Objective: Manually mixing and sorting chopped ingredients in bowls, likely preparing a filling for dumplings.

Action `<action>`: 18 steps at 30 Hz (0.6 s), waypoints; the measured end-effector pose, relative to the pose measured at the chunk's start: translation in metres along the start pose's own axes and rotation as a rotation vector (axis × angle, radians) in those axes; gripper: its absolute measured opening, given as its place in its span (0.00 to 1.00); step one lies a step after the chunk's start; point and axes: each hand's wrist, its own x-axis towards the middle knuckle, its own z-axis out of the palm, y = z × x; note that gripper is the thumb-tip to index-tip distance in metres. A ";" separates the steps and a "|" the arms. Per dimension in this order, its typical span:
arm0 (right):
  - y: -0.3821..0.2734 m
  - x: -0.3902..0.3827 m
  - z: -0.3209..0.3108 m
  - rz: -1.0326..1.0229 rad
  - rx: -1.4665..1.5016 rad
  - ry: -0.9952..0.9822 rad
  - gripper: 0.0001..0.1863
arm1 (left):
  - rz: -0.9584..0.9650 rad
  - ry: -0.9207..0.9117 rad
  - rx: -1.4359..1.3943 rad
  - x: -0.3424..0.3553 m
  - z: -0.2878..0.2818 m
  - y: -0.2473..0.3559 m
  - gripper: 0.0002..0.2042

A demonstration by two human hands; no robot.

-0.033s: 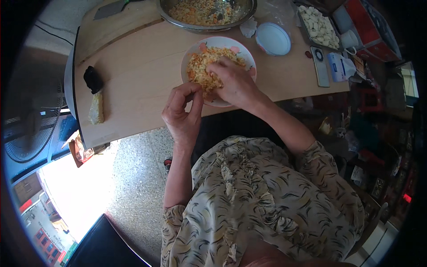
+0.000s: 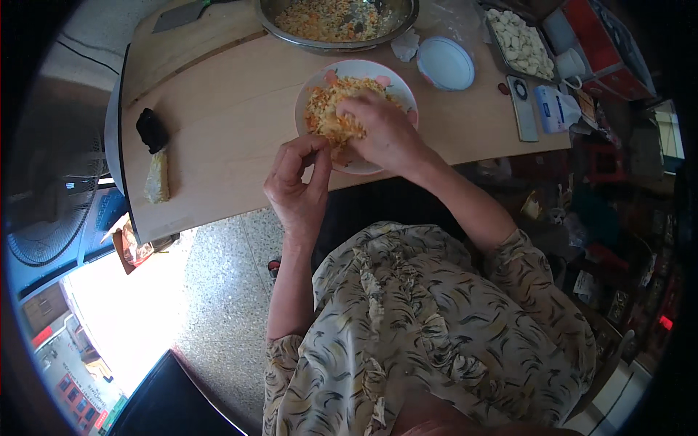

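Observation:
A white bowl [image 2: 300,109] with pink decoration stands near the front edge of the table, filled with a finely chopped yellow and orange mixture [image 2: 323,109]. My left hand [image 2: 297,178] pinches the bowl's near left rim between thumb and forefinger. Over the bowl's right side, my right hand [image 2: 385,134] reaches in with curled fingers, some of the mixture between fingers and thumb. The palm hides part of the bowl, and the fingertips are slightly blurred.
Behind the bowl stands a large steel basin [image 2: 338,45] with more mixture. A white lid or dish [image 2: 446,64], a tray of pale dumplings [image 2: 520,43], a phone [image 2: 522,109] and a tissue pack [image 2: 556,109] lie right. Left are a black-topped bag [image 2: 152,131] and a cleaver [image 2: 180,16].
My right hand has shifted very slightly within the bowl, and its fingers look more blurred. The left hand stays in place at the rim.

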 end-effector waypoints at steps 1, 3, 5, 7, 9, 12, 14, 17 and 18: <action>-0.001 0.007 -0.008 -0.020 0.048 0.041 0.22 | 0.000 0.001 0.000 -0.001 0.000 0.000 0.08; -0.005 0.019 -0.024 -0.044 0.160 0.125 0.17 | -0.005 0.017 -0.018 -0.002 0.000 -0.001 0.08; -0.010 0.028 -0.039 -0.040 0.184 0.122 0.16 | 0.008 0.041 -0.002 0.001 0.001 -0.001 0.08; -0.009 0.036 -0.045 -0.094 0.144 0.161 0.15 | 0.021 0.064 0.015 0.002 0.002 0.001 0.07; -0.009 0.042 -0.055 -0.071 0.201 0.131 0.15 | -0.003 0.060 0.022 0.004 0.002 0.003 0.07; -0.006 0.044 -0.061 -0.037 0.305 0.112 0.14 | -0.032 0.060 0.073 0.006 -0.002 0.004 0.06; -0.003 0.043 -0.064 -0.023 0.351 0.127 0.13 | -0.034 0.050 0.091 0.008 -0.002 0.007 0.06; 0.003 0.035 -0.067 0.008 0.261 0.139 0.12 | -0.007 0.023 0.173 0.010 -0.003 0.013 0.07; 0.001 0.030 -0.070 0.033 0.167 0.105 0.11 | 0.025 0.003 0.233 0.011 -0.003 0.015 0.07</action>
